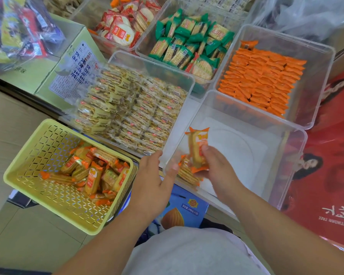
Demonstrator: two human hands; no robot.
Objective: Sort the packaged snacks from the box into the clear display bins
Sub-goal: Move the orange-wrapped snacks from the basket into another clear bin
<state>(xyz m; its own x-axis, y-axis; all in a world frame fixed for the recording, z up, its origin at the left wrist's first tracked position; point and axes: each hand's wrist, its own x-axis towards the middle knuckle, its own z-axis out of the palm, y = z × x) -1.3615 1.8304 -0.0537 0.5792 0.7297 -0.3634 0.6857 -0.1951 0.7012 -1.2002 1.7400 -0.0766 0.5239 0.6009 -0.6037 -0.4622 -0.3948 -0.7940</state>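
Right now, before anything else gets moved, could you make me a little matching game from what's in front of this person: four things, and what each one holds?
Column one:
1. yellow basket
2. right hand
3. near clear bin
4. far right bin

Column two:
A. neat orange rows of packs
B. loose heap of orange-edged packets
C. mostly bare, with a few flat packets in its near left corner
D. grips one upright packet

Pairs: 1-B, 2-D, 3-C, 4-A
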